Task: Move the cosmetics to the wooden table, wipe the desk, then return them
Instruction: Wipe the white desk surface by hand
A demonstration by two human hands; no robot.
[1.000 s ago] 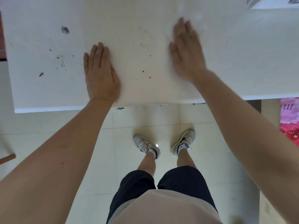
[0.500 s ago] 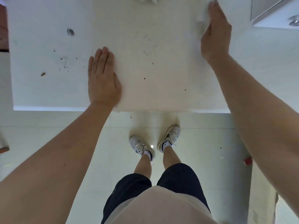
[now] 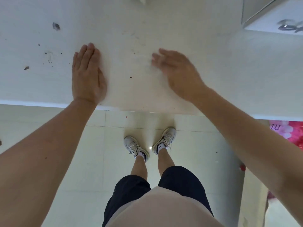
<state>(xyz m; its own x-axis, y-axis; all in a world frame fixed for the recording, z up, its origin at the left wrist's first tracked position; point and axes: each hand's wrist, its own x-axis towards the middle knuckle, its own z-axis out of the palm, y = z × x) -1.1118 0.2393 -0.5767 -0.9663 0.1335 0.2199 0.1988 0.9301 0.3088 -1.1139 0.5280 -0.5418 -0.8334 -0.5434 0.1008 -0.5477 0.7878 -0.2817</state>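
Back from the upper right of the frame, the right hand (image 3: pixel 177 74) has swept to the middle of the white tabletop (image 3: pixel 229 71) and now sits just right of the left hand (image 3: pixel 87 76), which has hardly shifted. That left hand lies palm down and flat on the surface, fingers straight and pressed together, pointing toward the top of the frame, its wrist at the near edge. The right hand is smeared by motion; its fingers are stretched out and point to the upper left, low over the surface. A pale blur lies under its fingertips, and I cannot tell whether that is something it holds. The tabletop fills the upper half of the frame, its long axis running left to right and its near edge dipping slightly toward the right. Dark specks (image 3: pixel 49 58) and a larger grey mark (image 3: pixel 56 26) dot its left part, well left of both hands.
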